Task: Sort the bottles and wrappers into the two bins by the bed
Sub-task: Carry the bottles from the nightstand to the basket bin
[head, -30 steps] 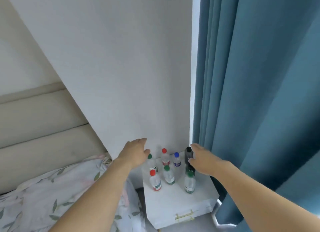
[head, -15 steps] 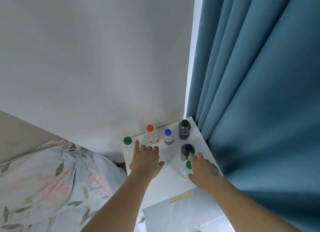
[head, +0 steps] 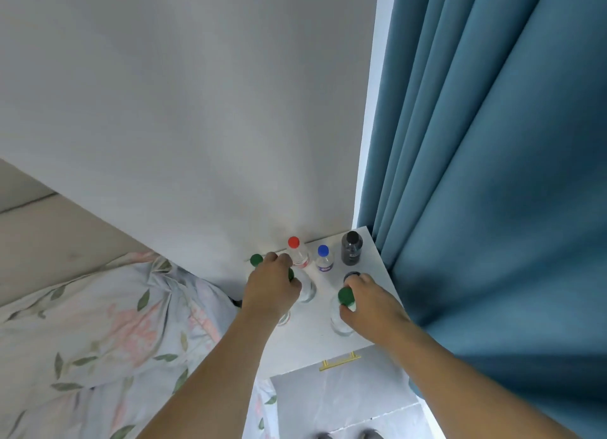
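1. Left hand (head: 271, 289) is curled round a clear bottle (head: 307, 289) mid-table. Its green cap only peeks past the knuckles, and a second bottle sits under the wrist, mostly hidden. Lifting blind could clip that one and roll it off the left edge onto the bed (head: 98, 323).
2. Right hand (head: 371, 302) pinches a green-capped bottle (head: 345, 299) near the right edge of the table (head: 315, 343). A dark cap (head: 351, 276) sits right behind the fingertips, so a backward tilt would likely topple that bottle.
3. Along the back edge stand the red-capped bottle (head: 297, 254), blue-capped bottle (head: 324, 259) and dark bottle (head: 351, 248), with a green cap (head: 256, 259) at the back left corner. They are packed close (skittles risk).
4. Neither bins nor wrappers are in view, so sorting is barely begun. The curtain (head: 492, 176) brushes the right edge and could snag an elbow.
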A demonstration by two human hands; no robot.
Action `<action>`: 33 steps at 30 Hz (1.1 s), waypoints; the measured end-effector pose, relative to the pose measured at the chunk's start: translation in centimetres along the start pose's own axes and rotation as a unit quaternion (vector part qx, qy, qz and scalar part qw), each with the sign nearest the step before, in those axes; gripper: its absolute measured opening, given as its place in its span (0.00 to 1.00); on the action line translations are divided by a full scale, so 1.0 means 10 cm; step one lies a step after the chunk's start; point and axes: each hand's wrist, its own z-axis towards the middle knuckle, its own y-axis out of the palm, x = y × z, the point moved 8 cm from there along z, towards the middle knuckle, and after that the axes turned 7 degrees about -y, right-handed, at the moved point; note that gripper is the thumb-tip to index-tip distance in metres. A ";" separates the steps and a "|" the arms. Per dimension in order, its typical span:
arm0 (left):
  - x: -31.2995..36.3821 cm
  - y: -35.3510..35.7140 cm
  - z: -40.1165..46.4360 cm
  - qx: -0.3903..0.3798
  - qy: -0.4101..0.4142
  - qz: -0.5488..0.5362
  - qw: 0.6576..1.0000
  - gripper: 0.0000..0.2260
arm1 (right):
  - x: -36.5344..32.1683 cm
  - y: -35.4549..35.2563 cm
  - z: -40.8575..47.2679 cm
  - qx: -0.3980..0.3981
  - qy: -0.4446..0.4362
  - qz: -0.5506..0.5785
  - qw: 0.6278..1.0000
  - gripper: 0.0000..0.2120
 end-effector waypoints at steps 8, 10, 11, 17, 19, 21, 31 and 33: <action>-0.24 -1.68 -1.16 0.203 -0.079 -0.238 0.946 0.18 | -0.96 -1.08 -0.61 0.158 -0.114 0.091 0.977 0.13; -0.33 -1.91 -1.41 0.256 -0.079 -0.275 0.923 0.18 | -1.14 -1.22 -0.67 0.178 -0.143 0.115 0.967 0.13; -0.39 -1.99 -1.53 0.281 -0.082 -0.284 0.913 0.18 | -1.23 -1.26 -0.69 0.182 -0.157 0.133 0.961 0.13; -0.83 -2.13 -2.36 0.388 -0.145 -0.298 0.860 0.16 | -1.90 -1.17 -0.88 0.145 -0.262 0.245 0.922 0.13; -1.00 -2.10 -2.70 0.416 -0.173 -0.305 0.839 0.17 | -2.17 -1.02 -0.97 0.116 -0.289 0.267 0.912 0.16; -1.20 -2.06 -3.05 0.438 -0.201 -0.314 0.818 0.19 | -2.47 -0.82 -1.11 0.077 -0.317 0.290 0.900 0.16; -2.09 -1.70 -5.45 0.546 -0.369 -0.281 0.697 0.19 | -3.98 0.39 -2.54 -0.111 -0.479 0.276 0.826 0.18; -2.19 -1.57 -6.04 0.562 -0.404 -0.273 0.669 0.18 | -4.22 0.66 -2.98 -0.152 -0.502 0.270 0.808 0.19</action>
